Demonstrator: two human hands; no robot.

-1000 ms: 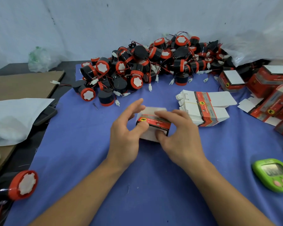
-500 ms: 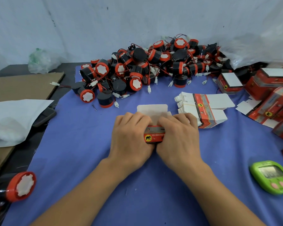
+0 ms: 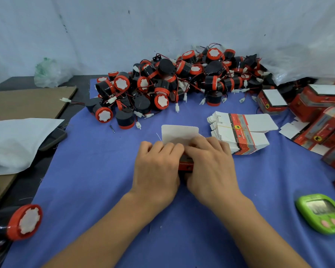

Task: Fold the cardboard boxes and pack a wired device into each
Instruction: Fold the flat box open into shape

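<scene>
the box (image 3: pixel 186 165) sits mid-cloth, only a red printed strip of it showing between the two hands, and its white flap (image 3: pixel 179 133) sticks out untucked on the far side. the left hand (image 3: pixel 157 167) and right hand (image 3: pixel 211 165) are side by side and touching, fingers curled down over the box and gripping it from both sides. my read: the body is being squared up, the flap isn't closed yet, and i can't see a device inside.

just right of the hands is a banded stack of flat boxes (image 3: pixel 240 134), so there are plenty of blanks left to fold. along the far side of the blue cloth (image 3: pixel 104 171) is a big heap of wired devices (image 3: pixel 172 84), black and red with white plugs, so most of the packing looks to be ahead.

at the far right is a cluster of made-up red boxes (image 3: pixel 317 105). whether they're filled, i can't tell. one loose device (image 3: pixel 23 221) lies at the near left edge, and a green timer (image 3: pixel 325 213) sits near right.
</scene>
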